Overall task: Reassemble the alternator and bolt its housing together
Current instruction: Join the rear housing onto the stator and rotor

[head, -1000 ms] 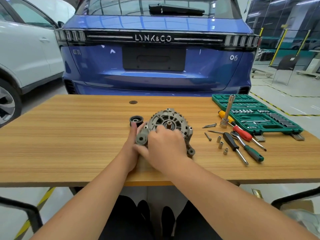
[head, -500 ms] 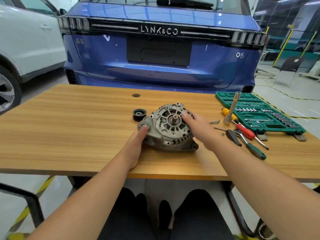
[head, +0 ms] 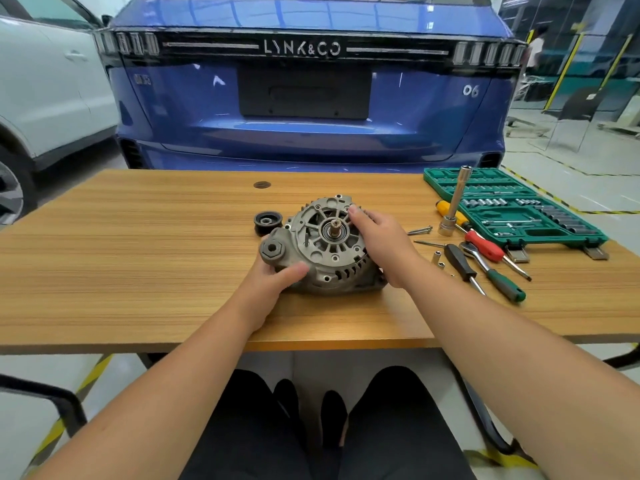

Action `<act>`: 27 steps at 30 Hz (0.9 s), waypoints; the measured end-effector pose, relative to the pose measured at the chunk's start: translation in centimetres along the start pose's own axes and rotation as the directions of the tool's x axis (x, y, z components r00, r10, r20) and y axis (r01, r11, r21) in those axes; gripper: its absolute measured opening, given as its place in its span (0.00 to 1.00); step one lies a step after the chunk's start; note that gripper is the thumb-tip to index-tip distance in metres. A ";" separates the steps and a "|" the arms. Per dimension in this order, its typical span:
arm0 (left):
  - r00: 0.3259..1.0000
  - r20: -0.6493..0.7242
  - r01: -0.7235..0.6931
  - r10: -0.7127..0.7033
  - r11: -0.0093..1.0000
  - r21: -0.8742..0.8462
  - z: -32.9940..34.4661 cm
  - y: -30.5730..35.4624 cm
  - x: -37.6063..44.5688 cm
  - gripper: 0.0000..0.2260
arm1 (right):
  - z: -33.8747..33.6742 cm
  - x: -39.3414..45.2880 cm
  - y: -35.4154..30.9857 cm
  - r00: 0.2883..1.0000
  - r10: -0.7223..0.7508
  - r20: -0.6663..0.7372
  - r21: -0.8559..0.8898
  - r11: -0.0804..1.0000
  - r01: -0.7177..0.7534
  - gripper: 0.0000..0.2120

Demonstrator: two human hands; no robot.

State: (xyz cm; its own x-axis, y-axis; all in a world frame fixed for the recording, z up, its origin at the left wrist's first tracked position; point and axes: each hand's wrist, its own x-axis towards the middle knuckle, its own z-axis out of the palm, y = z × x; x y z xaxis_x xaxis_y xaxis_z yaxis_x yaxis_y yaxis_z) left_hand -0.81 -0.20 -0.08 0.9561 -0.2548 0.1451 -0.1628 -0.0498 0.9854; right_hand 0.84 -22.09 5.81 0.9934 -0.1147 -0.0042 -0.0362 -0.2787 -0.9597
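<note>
Alternator [head: 325, 247] sits on the wooden table [head: 138, 271] in front of me, near its middle, face up with the shaft stub pointing at me. My left hand [head: 273, 282] grips its near left side, thumb laid along the lower rim and fingers tucked under the mounting ear. My right hand [head: 381, 244] rests on the right half of the housing with fingers fairly straight, fingertips reaching the far rim; it pinches nothing.

Just left of the alternator and a little farther off lies the black pulley [head: 267, 222], apart from it. To the right, a few loose bolts [head: 419, 231] and small sockets [head: 437, 257] lie beside a black-handled screwdriver [head: 462, 266], a green-handled ratchet [head: 498, 277] and a red-handled screwdriver [head: 485, 245]. Beyond them a long socket extension [head: 455, 202] stands upright by the open green socket case [head: 512, 206]. Past the table's far edge is a blue car [head: 304, 98], with a white car [head: 45, 88] on the left.
</note>
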 end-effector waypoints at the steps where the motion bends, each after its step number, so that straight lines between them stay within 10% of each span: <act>1: 0.999 0.032 0.005 -0.007 0.998 0.061 -0.1 -0.1 0.2 0.37 | -0.1 0.1 -0.1 1.000 -0.023 0.003 -0.015 1.000 0.023 0.25; 9: 0.999 0.036 -0.031 0.014 0.830 0.557 0.8 -0.7 1.7 0.36 | -0.4 0.4 -0.5 0.989 -0.146 -0.013 -0.163 0.976 0.142 0.27; 15: 0.992 0.001 -0.104 0.127 0.810 0.577 0.5 -1.2 1.9 0.56 | -1.3 1.2 -1.1 0.996 -0.063 0.057 -0.189 0.979 0.072 0.22; 27: 0.983 0.002 -0.172 0.184 0.913 0.371 0.3 -1.4 1.5 0.58 | 0.3 0.4 0.1 0.999 -0.013 -0.043 0.107 0.994 0.018 0.23</act>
State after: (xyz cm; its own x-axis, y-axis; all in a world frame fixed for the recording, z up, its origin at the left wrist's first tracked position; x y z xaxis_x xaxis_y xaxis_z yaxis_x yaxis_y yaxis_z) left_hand 0.79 -0.80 -1.28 0.9092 -0.2616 0.3239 -0.4033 -0.3596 0.8415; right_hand 1.23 -21.84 5.59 0.9882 -0.1517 0.0206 -0.0067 -0.1771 -0.9842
